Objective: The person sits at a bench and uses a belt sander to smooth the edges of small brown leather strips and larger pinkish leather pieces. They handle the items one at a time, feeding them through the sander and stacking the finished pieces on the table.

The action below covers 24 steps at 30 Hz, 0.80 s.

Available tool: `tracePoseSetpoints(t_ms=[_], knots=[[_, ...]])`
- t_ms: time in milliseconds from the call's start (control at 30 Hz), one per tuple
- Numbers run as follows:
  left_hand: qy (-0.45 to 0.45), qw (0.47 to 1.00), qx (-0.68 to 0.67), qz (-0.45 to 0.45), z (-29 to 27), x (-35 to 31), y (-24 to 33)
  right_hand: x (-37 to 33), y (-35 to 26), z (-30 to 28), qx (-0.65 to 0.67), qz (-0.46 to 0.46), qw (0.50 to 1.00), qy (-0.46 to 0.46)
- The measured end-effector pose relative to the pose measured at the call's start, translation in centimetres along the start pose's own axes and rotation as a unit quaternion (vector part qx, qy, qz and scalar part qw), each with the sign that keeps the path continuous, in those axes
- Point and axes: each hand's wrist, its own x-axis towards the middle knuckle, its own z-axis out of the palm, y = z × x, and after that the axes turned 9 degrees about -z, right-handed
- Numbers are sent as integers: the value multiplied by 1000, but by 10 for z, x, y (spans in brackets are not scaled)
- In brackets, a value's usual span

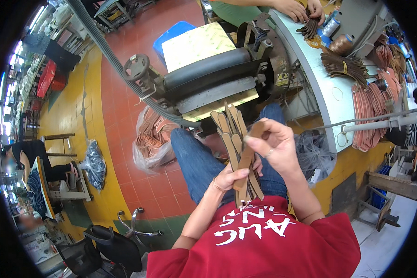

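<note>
Against the red shirt [264, 245], above the person's lap, the left hand [234, 178] has its fingers closed around the lower part of a fanned bundle of flat brown strips [228, 141], whose rounded ends point away from the body. Just over it, the right hand [278, 146] has its thumb and fingers pinched on the upper end of a single strip [246, 156], which lies slanted across the bundle; the thumb is slightly blurred. Blue jeans [197, 164] show on both sides of the strips.

To the left, on the red floor tiles, a clear plastic bag [155, 139] holds pinkish pieces. Straight ahead is a machine with a dark roller [208, 68] and, at its left end, a handwheel [137, 67]. A pale yellow patterned board [199, 45] lies behind the roller, with a blue container [178, 28] partly hidden beyond it.

On the right stands a pale table [326, 95]. Pink strips [368, 113] lie along its right edge near the close corner; farther along that side are a banded brown bundle [343, 67] and thread spools [330, 28]. At the table's far end, a co-worker's hands [292, 9] handle dark brown strips [309, 28].
</note>
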Motion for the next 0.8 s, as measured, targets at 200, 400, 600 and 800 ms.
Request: tracePoseSetpoints(t_ms=[200, 400, 600, 800], knots=[[-81, 993, -59, 66, -2, 3, 2, -4, -4, -9, 41, 106, 994, -3], [52, 998, -40, 26, -4, 8, 5, -4, -20, -6, -57, -28, 998, 28], [49, 997, 16, 65, -10, 8, 10, -15, -78, -14, -132, 44, 986, 86], [31, 997, 73, 22, 3, 3, -1, -18, -32, 8, -308, 112, 943, -54]])
